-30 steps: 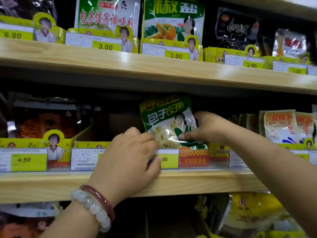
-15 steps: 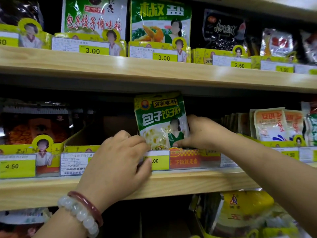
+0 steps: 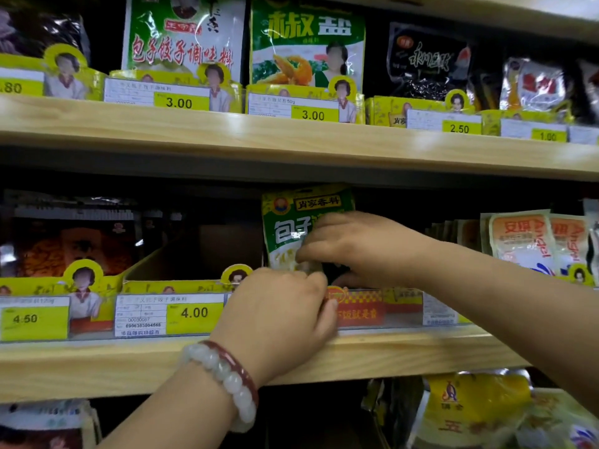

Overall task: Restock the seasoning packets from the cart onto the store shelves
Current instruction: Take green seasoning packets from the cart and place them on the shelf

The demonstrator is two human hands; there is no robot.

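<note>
Packet (image 3: 291, 222) stands upright at the middle shelf's (image 3: 405, 354) front edge, nearly placed. Right hand (image 3: 359, 247) curls over its face, holding it; left hand (image 3: 278, 312) pinches its lower edge. The cart is out of view, so remaining stock is unknown.

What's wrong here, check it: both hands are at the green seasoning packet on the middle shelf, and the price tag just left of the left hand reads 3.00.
The price is wrong. In the head view the price tag beside the left hand reads 4.00. Both hands, the right hand included, are at the green seasoning packet on the middle shelf.
</note>
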